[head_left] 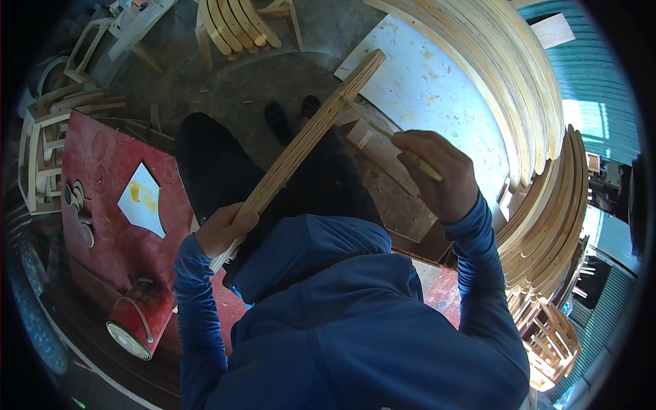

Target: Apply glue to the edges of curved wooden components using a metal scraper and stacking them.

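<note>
left hand (229, 229) gripping a wooden strip (301, 149) slanted above the lap, right hand (441, 171) grasping a slim yellowish tool (425, 168), red table (102, 154) left, curved wooden pieces (506, 75) stacked right, dark floor (239, 85)

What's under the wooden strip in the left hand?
Past the strip's edges: dark trousers, grey floor and, near its far end, a white panel. Whatever lies directly beneath is covered.

Head-worn fisheye view, facing down, close above person's torso (335, 321)
</note>
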`<act>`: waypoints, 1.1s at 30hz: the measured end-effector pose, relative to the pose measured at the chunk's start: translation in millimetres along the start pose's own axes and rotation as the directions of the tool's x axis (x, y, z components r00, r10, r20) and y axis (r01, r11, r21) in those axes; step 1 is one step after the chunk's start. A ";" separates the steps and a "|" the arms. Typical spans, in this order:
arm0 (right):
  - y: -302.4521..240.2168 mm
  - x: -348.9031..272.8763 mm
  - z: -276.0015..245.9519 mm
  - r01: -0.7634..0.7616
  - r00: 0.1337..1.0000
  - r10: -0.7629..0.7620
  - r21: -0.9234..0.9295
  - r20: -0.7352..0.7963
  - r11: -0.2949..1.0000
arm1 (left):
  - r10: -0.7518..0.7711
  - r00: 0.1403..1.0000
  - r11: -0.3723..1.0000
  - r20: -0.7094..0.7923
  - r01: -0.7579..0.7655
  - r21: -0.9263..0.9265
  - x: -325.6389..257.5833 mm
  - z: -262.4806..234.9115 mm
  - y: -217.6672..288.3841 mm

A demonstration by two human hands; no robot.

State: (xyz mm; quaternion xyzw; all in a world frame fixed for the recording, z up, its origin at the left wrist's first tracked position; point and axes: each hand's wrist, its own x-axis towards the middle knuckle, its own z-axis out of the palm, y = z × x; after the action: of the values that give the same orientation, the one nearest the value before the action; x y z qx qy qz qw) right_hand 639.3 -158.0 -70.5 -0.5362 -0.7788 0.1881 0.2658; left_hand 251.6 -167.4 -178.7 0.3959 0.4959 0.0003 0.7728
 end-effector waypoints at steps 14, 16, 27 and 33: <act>9.9 -48.7 55.1 0.251 0.967 -0.246 -0.080 0.072 0.965 | -0.047 0.997 0.986 0.064 0.056 -0.154 1.3 -9.1 -1.1; 10.8 -54.0 59.4 0.269 0.961 -0.258 -0.121 0.100 0.955 | -0.049 0.997 0.988 0.067 0.059 -0.143 2.2 -11.5 -1.7; 7.4 -34.8 3.1 0.016 0.996 -0.011 0.061 -0.084 0.998 | -0.026 1.000 0.998 0.013 0.026 -0.048 0.8 -2.2 -1.0; 52.6 -31.4 13.9 -0.381 0.750 0.660 0.843 0.041 0.380 | -0.006 1.000 1.000 -0.009 0.005 -0.024 0.0 0.5 -5.3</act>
State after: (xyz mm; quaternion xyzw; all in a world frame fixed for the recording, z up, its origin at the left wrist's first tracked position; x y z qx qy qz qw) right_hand 678.3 -168.8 -118.5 -0.5936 -0.3384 0.5117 0.5209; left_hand 250.0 -171.4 -181.8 0.3853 0.5004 0.0059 0.7753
